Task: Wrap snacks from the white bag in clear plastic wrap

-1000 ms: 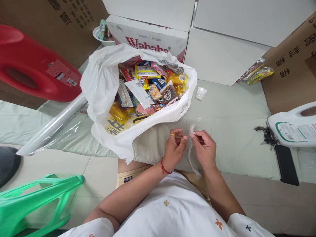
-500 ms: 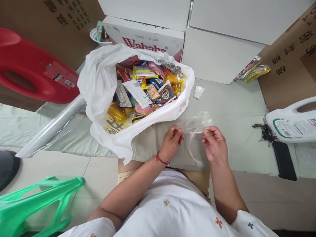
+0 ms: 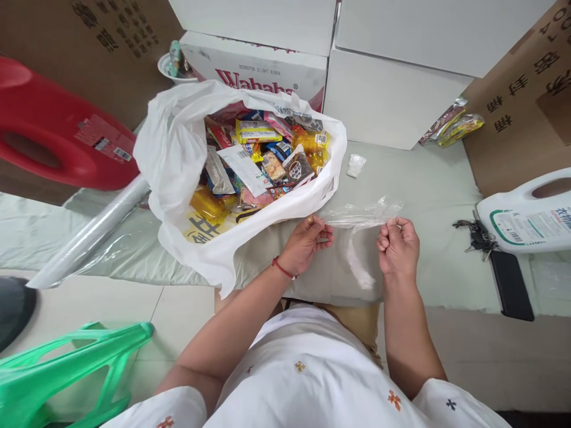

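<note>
Between my hands a thin clear plastic film [image 3: 361, 217] is stretched sideways over the pale green cloth. My left hand [image 3: 307, 241], a red cord on its wrist, pinches the film's left end. The other end is pinched in the fingers of my right hand [image 3: 398, 246]. A whitish crumpled strip [image 3: 358, 261] of plastic lies on the cloth below the film; whether it joins the film I cannot tell. Just beyond my left hand stands a white plastic bag [image 3: 178, 148], open at the top and full of wrapped snacks [image 3: 250, 169]. A small folded white packet [image 3: 355, 166] rests right of it.
White boxes [image 3: 379, 95] stand along the back. On the left are a red jug [image 3: 57, 131], a roll of clear film [image 3: 93, 229] and a green stool [image 3: 71, 368]. To the right are a white bottle [image 3: 526, 217], keys [image 3: 479, 238] and a black phone [image 3: 511, 285].
My hands have moved farther apart, the right one going right, and the clear film between them is pulled out wider. The view has shifted slightly.
</note>
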Motion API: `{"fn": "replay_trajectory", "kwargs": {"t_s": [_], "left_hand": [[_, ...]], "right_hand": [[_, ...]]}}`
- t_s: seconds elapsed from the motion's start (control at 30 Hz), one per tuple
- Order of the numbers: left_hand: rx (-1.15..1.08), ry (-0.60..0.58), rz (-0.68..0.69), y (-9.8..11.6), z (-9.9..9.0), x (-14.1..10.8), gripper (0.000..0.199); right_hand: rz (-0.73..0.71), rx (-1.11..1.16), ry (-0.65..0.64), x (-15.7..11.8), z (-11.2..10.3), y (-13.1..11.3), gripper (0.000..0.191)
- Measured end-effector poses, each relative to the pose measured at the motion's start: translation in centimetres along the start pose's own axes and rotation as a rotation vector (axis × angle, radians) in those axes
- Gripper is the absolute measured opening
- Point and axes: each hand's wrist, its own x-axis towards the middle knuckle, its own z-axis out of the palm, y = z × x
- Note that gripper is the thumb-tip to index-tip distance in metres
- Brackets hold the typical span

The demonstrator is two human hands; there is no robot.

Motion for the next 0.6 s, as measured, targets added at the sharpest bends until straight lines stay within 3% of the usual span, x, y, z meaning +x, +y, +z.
{"fn": "replay_trajectory", "kwargs": {"t_s": [0.17,0.27,0.37,0.47,0.6], "left_hand": [[0.155,-0.007,-0.191,-1.7,1.5,-0.6,0.073],[0.133,0.104,-0.24,-2.1,3.1,-0.1,0.074],[0.121,0.178,-0.301,-1.7,4.3,1.1,0.067],[0.179,0.142,-0.338,-1.3,5.0,2.3,0.061],[0.208,0.091,-0.291,-1.5,5.6,2.9,0.05]], "right_hand": [[-0.117,-0.031,-0.031,-1.9,1.2,-0.3,0.035],[-0.093,-0.033,-0.094,-3.0,1.6,-0.5,0.033],[-0.001,0.054,-0.17,-3.5,1.5,-1.0,0.034],[0.167,0.176,-0.259,-3.7,0.8,-1.9,0.037],[0.38,0.297,-0.359,-3.3,-0.5,-2.9,0.037]]}}
